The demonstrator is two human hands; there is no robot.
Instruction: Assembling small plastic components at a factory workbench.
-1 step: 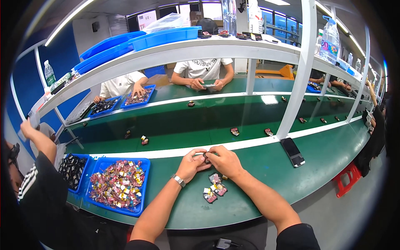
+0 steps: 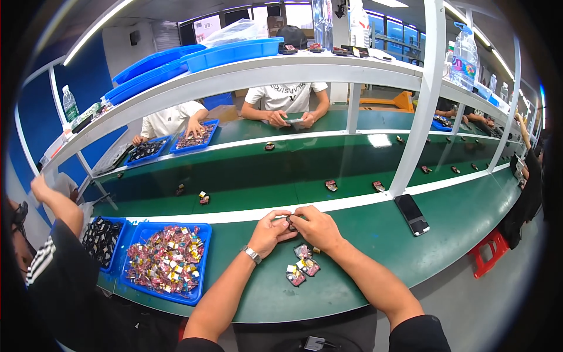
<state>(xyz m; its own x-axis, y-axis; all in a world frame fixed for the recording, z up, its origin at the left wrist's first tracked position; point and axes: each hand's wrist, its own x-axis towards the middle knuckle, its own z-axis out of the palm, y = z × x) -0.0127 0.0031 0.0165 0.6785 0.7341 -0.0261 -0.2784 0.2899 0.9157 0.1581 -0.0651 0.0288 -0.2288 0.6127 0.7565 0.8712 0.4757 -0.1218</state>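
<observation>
My left hand (image 2: 270,236), with a metal-banded watch at its wrist, is closed round a small dark electronic part (image 2: 291,223). The fingertips of my right hand (image 2: 316,228) pinch the same part from the other side, so most of it is hidden. Both hands are just above the green bench (image 2: 363,258). Right below them lies a small group of dark-cased electronic assemblies (image 2: 302,266) with red, yellow and white bits. Left of my left forearm stands a blue tray (image 2: 206,258) heaped with loose red, yellow and white wired components.
Another blue tray (image 2: 121,251) holds black casings. A phone (image 2: 412,215) lies at the right, by a white post (image 2: 410,146). Beyond the white rail, scattered assemblies (image 2: 331,186) sit on the green belt (image 2: 281,182). A co-worker's arm (image 2: 61,202) reaches in at far left; others sit opposite.
At the far left, the co-worker's arm has shifted slightly. Assemblies on the belt have crept a little to the right. My hands look the same.
</observation>
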